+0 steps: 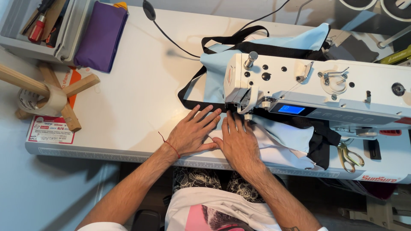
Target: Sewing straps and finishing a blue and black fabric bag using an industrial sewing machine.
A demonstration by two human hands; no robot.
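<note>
A white sewing machine (317, 87) with a lit blue display stands on the white table (128, 94). Light blue fabric (282, 139) with black webbing straps (190, 102) lies under its head and spills behind it. My left hand (195, 130) lies flat with fingers spread on the fabric and strap, just left of the needle area. My right hand (237, 139) presses flat on the fabric right beside it, fingertips close to the presser foot. A thin red cord circles my left wrist.
Yellow-handled scissors (349, 156) lie at the table's front right. A purple pouch (100, 36) and a grey tool tray (40, 25) sit far left. A wooden stand with a tape roll (45, 100) is at the left edge. A black cable (171, 38) crosses the back.
</note>
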